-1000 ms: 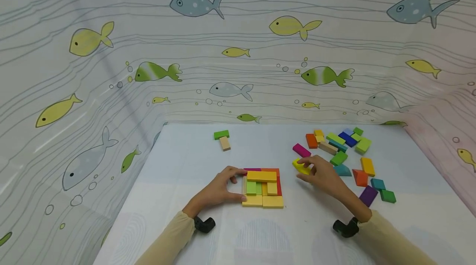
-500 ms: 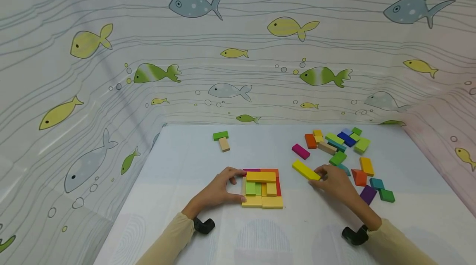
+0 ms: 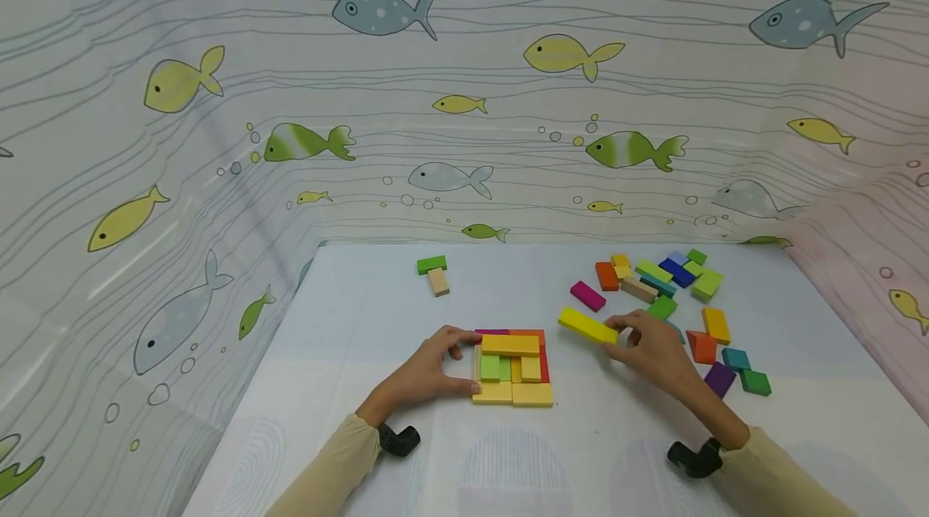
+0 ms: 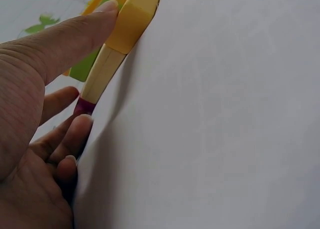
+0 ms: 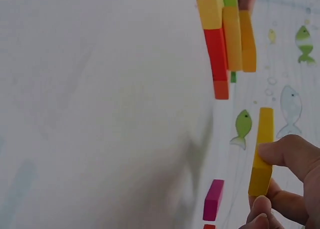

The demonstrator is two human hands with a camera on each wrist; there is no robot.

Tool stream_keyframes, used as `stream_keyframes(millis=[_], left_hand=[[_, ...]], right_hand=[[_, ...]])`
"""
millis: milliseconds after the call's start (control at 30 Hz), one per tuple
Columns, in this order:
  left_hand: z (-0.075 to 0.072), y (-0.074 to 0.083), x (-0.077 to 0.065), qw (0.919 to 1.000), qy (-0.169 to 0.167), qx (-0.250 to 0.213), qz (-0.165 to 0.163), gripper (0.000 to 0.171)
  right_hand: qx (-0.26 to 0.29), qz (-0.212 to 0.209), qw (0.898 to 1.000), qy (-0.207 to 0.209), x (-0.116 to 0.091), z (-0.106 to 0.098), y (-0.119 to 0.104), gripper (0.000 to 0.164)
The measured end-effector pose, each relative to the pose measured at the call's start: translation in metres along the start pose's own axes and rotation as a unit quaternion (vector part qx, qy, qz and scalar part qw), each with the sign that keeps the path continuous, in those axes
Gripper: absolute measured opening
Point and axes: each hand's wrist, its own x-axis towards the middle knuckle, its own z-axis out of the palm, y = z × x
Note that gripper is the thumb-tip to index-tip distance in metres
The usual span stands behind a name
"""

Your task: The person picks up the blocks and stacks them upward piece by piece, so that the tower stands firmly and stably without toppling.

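Note:
A low rectangular stack of coloured blocks (image 3: 532, 394) lies in the middle of the table in the head view. My left hand (image 3: 428, 368) holds its left side, thumb at the near corner and index finger at the far one. In the left wrist view the thumb presses a yellow block (image 4: 136, 24), and fingertips touch a magenta block (image 4: 84, 106). To the right of the stack, my right hand (image 3: 649, 349) pinches a long yellow block (image 3: 586, 326) by its right end. The right wrist view shows that yellow block (image 5: 261, 174) raised between thumb and fingers.
Behind the held block lies a magenta block (image 3: 588, 296). Several loose blocks are scattered at the right, among them an orange one (image 3: 716, 326) and a purple one (image 3: 720, 380). A green block (image 3: 431, 264) and a beige block (image 3: 439, 282) lie at the back left.
My right hand has shifted its grip to the right end of the yellow block, then raised it and moved it slightly left. The left hand and the stack have stayed put.

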Motion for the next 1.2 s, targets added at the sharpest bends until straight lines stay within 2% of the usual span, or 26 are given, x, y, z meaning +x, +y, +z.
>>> stream_keyframes(millis=[167, 367, 667, 767, 1067, 1200], left_hand=[[0.000, -0.002, 0.001, 1.0000, 0.001, -0.001, -0.002, 0.077], [-0.001, -0.003, 0.001, 1.0000, 0.004, 0.007, -0.003, 0.077], [-0.001, -0.004, 0.002, 1.0000, 0.003, 0.007, -0.004, 0.077], [0.000, -0.004, 0.002, 1.0000, 0.003, 0.004, -0.001, 0.077], [0.000, 0.000, 0.001, 1.0000, 0.001, 0.003, -0.001, 0.077], [0.000, 0.000, 0.001, 1.0000, 0.001, 0.005, -0.001, 0.077]], right_hand=[[-0.005, -0.046, 0.999, 0.012, -0.001, -0.001, -0.019, 0.034], [0.026, -0.101, 0.995, -0.008, -0.004, 0.009, -0.045, 0.032], [0.050, -0.128, 0.988, -0.070, -0.003, 0.036, -0.076, 0.036], [0.043, -0.137, 0.986, -0.084, -0.003, 0.044, -0.083, 0.037], [-0.003, -0.146, 0.986, -0.075, -0.003, 0.055, -0.087, 0.039], [0.015, -0.140, 0.988, -0.068, -0.003, 0.056, -0.085, 0.038]])
